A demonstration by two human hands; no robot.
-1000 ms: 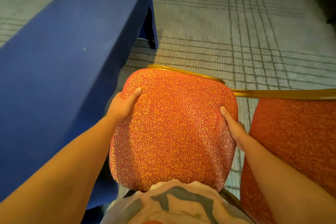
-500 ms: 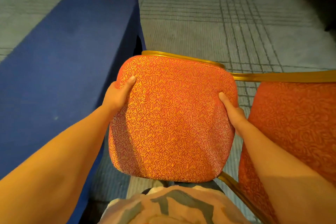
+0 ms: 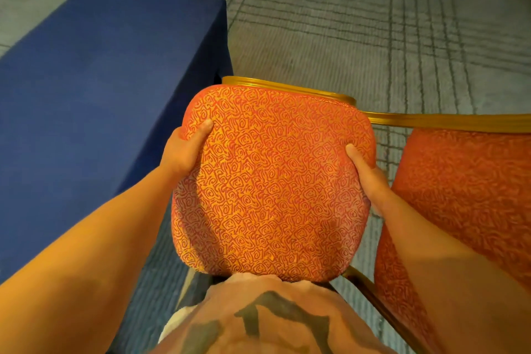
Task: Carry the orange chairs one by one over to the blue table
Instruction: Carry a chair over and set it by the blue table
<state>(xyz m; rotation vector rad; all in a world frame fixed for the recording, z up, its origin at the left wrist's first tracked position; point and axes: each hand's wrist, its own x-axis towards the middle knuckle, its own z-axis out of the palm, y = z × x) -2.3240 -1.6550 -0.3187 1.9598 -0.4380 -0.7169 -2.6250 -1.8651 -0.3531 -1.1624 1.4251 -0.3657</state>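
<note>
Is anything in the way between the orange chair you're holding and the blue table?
Nothing visible. The left hand and right hand grip the orange chair; only carpet lies between it and the blue table. The other chair stands on the opposite side.

The orange chair [image 3: 273, 190] is upholstered in matt woven cloth with a fine swirl pattern. The gold frame [image 3: 287, 87] at its far edge looks like glossy, ribbed metal. Left of the chair, the bench [image 3: 94, 89] is draped in smooth, matt blue cloth. Right of it, a second chair [image 3: 465, 181] wears the same cloth. Beyond it lies grey low-pile carpet [image 3: 359, 37].
</note>
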